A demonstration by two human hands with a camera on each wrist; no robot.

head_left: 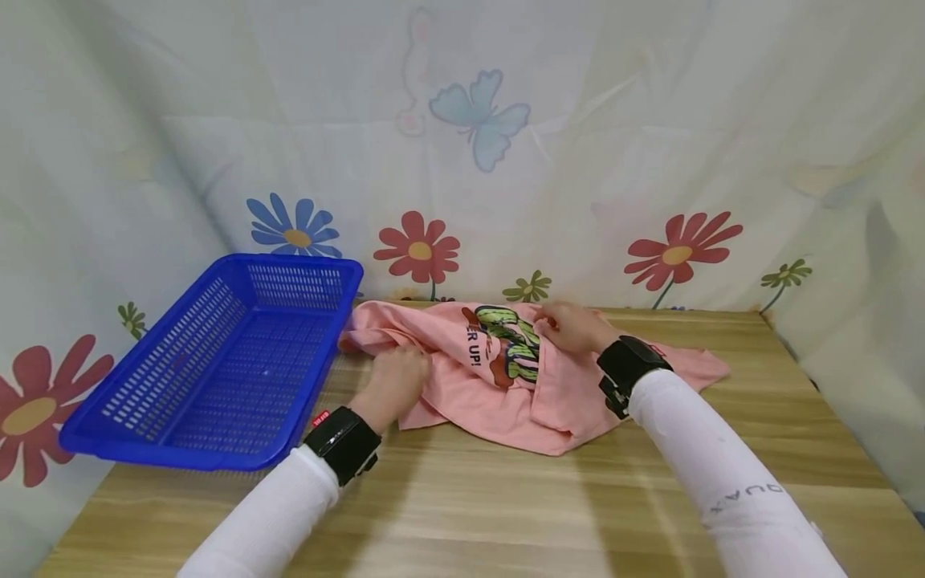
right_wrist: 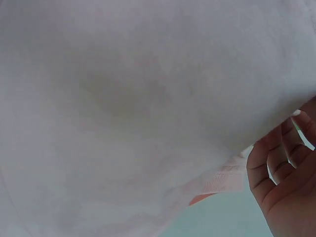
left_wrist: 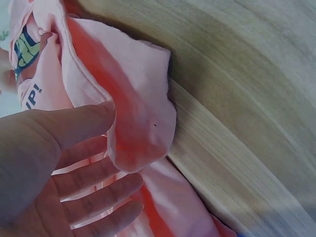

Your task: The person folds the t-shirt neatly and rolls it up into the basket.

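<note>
While left hand (head_left: 396, 380) pinches pink cloth (head_left: 477, 405), right hand (head_left: 576, 327) grips it.

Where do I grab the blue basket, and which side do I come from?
I'd take the blue basket by the rim at its near end, coming from the front. The rim there sticks out like a lip, so it should be easy to hook. The basket sits open side up, and that end is uncovered, while the pink cloth lies close beside its far right corner.
</note>
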